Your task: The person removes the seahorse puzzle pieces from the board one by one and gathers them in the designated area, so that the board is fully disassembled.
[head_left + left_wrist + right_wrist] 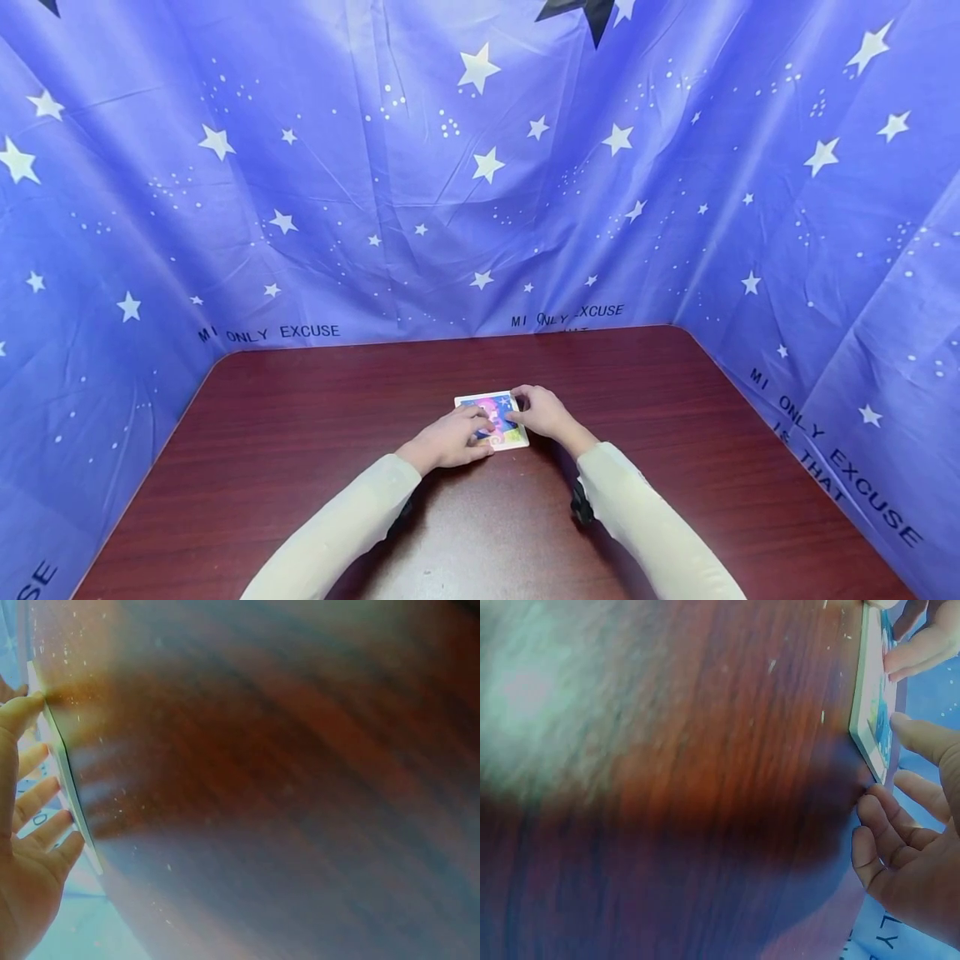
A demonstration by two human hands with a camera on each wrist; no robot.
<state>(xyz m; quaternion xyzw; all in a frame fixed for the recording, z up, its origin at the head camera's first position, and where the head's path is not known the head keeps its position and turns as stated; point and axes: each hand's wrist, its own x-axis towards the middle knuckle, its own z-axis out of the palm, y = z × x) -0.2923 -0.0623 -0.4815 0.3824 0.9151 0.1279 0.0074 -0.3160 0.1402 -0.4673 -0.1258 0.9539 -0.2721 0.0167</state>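
Sleeves (337, 529): reaching in from the near side.
Left grip (450, 437): spreading loosely over the picture board (498, 410).
Right grip (545, 412): curling round its right edge.
Picture board: lying flat on the tabletop (337, 400), toward the far middle.
Handling: pressing lightly should be keeping it steady.
Count: two sleeves, two grips, one picture board.

At seven o'clock in the head view, the left sleeve (337, 533) is long and cream-white; at five o'clock, the right sleeve (660, 533) matches, lightly creased. A black device (581, 505) juts below the right sleeve's end; a dark piece (403, 512) shows under the left.
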